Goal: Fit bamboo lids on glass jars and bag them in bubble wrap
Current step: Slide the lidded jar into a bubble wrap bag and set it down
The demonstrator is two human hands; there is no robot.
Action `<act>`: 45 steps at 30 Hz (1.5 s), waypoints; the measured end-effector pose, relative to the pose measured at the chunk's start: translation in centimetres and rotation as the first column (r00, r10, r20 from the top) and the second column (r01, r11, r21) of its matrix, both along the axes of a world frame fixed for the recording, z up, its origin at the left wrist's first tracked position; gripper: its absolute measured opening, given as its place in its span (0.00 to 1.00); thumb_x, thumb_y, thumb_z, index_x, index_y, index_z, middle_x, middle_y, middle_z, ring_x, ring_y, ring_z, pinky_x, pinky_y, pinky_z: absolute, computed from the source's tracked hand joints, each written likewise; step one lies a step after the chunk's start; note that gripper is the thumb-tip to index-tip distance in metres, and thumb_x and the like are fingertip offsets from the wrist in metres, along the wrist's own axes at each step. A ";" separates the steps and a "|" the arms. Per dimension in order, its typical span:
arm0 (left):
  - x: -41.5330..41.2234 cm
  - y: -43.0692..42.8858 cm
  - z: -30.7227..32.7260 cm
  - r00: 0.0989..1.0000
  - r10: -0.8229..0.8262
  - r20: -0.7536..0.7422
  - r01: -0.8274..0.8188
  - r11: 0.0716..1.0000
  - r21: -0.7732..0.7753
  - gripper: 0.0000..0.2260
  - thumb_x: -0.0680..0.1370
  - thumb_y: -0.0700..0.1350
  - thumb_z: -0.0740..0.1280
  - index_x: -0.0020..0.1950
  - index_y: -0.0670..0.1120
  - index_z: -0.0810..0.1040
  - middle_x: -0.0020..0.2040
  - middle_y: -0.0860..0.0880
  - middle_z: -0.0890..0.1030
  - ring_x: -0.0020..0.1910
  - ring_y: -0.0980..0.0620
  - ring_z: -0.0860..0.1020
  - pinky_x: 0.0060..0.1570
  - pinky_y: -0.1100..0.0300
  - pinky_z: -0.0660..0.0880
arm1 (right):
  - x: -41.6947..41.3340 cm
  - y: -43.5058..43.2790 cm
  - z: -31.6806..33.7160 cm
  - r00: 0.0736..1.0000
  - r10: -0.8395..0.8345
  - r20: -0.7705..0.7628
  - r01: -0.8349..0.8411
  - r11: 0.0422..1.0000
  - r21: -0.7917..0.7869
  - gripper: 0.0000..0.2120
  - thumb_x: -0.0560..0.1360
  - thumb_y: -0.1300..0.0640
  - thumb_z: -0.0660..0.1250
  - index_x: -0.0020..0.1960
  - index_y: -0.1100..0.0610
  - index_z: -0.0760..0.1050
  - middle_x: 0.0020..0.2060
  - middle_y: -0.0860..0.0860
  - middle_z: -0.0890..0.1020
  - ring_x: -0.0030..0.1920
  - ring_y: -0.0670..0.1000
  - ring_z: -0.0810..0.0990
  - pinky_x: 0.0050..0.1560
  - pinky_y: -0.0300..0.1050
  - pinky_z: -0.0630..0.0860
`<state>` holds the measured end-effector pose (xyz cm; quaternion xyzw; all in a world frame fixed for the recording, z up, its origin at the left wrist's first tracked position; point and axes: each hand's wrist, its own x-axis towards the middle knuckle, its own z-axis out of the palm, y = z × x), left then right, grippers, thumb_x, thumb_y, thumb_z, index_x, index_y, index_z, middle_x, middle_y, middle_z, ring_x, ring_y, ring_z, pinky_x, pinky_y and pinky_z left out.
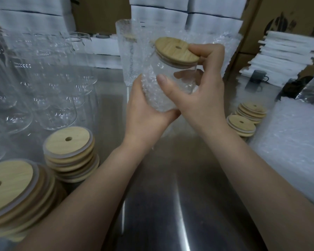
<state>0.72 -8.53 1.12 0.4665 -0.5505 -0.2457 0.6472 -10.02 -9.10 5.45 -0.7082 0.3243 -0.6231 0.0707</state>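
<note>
Jar (172, 77) is held up over the steel table (170, 196), mid-frame, tilted w/ its top leaning left. Lid (176, 49) sits on its mouth, straw hole showing. Lower part of jar is inside a bubble bag (152, 91); upper glass and lid stick out bare.

L hand (145, 113) cups the bagged bottom from below, fingers curled round the wrap. R hand (205, 98) grips the top end: thumb pressed on the front glass, fingers (203, 51) hooked over the lid's right edge, one more finger visible thru the glass behind.

Behind the jar, a bagged jar (127, 51) stands upright on the table. Left: a crowd of empty jars (49, 87), no lids. Front left: two lid stacks (13, 187) (69, 147), just beside each other. Right of the R wrist: two more, smaller stacks (242, 125), next to a pile of bubble wrap (294, 138). Far right: grey mug (257, 77) below a heap of white foam sheets (286, 51). Back: white foam blocks (158, 13) and cardboard boxes (279, 11).
</note>
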 end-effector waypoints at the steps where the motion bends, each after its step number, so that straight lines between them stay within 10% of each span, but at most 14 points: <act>1: 0.1 0.0 0.1 1.000 -0.009 -0.010 0.009 1.000 -0.004 0.35 0.63 0.51 0.81 0.66 0.52 0.71 0.56 0.59 0.80 0.55 0.65 0.78 0.54 0.63 0.78 | -0.1 0.0 0.0 1.000 -0.001 -0.013 0.001 1.000 0.013 0.25 0.70 0.53 0.76 0.57 0.58 0.65 0.53 0.50 0.74 0.54 0.53 0.78 0.53 0.52 0.79; 11: 0.4 -0.5 0.2 0.986 -0.119 -0.120 0.115 0.992 -0.046 0.40 0.61 0.51 0.82 0.69 0.46 0.69 0.61 0.49 0.80 0.60 0.51 0.80 0.59 0.46 0.77 | -0.6 -0.5 -0.5 0.996 -0.027 -0.081 0.030 0.999 0.028 0.15 0.78 0.53 0.65 0.58 0.62 0.75 0.49 0.46 0.78 0.51 0.50 0.79 0.51 0.48 0.77; 17: 0.8 -0.6 -0.3 0.981 -0.117 -0.155 0.112 0.993 -0.039 0.41 0.61 0.46 0.81 0.66 0.46 0.60 0.58 0.54 0.75 0.56 0.64 0.78 0.60 0.60 0.76 | -1.4 -1.2 -0.7 0.992 0.129 -0.015 -0.127 0.988 0.088 0.23 0.72 0.69 0.54 0.66 0.61 0.70 0.57 0.53 0.75 0.52 0.49 0.75 0.57 0.47 0.73; 22: 1.0 -0.8 -0.5 0.962 -0.165 -0.217 0.169 0.986 0.002 0.40 0.62 0.43 0.81 0.66 0.45 0.61 0.56 0.53 0.77 0.55 0.59 0.81 0.57 0.54 0.79 | -2.2 -1.9 -0.7 0.991 0.125 0.041 -0.130 0.973 0.189 0.19 0.65 0.71 0.57 0.53 0.57 0.63 0.38 0.49 0.74 0.42 0.56 0.75 0.42 0.47 0.68; 25: 1.4 -1.0 -0.6 0.954 -0.174 -0.245 0.183 0.983 0.012 0.40 0.62 0.42 0.80 0.68 0.43 0.63 0.58 0.50 0.78 0.56 0.56 0.81 0.58 0.53 0.79 | -2.4 -2.1 -0.9 0.993 0.113 -0.039 -0.102 0.969 0.227 0.14 0.69 0.74 0.61 0.50 0.60 0.65 0.37 0.54 0.74 0.38 0.50 0.73 0.44 0.34 0.67; 29: 1.7 -1.1 -0.6 0.952 -0.193 -0.237 0.200 0.980 0.005 0.41 0.61 0.41 0.80 0.70 0.42 0.65 0.65 0.46 0.76 0.62 0.53 0.78 0.64 0.48 0.75 | -2.5 -2.1 -0.9 0.991 0.009 -0.130 0.028 0.958 0.285 0.10 0.67 0.68 0.64 0.45 0.56 0.70 0.35 0.52 0.73 0.36 0.48 0.71 0.52 0.47 0.68; 38: 2.0 -1.0 -0.6 0.958 -0.233 -0.170 0.234 0.972 -0.015 0.41 0.65 0.44 0.77 0.74 0.47 0.61 0.67 0.50 0.74 0.65 0.54 0.75 0.65 0.50 0.74 | -2.4 -1.3 0.4 0.999 0.032 -0.025 -0.031 0.999 0.030 0.08 0.72 0.67 0.65 0.43 0.55 0.71 0.40 0.48 0.76 0.31 0.57 0.74 0.32 0.53 0.73; 45: 1.4 -0.6 -0.4 0.937 -0.280 -0.209 0.271 0.960 -0.070 0.31 0.70 0.44 0.74 0.69 0.48 0.65 0.62 0.51 0.78 0.60 0.57 0.79 0.58 0.58 0.77 | -1.9 -0.7 0.4 0.995 0.001 -0.102 -0.016 0.989 -0.145 0.05 0.75 0.66 0.65 0.46 0.59 0.70 0.43 0.46 0.75 0.34 0.54 0.78 0.35 0.55 0.76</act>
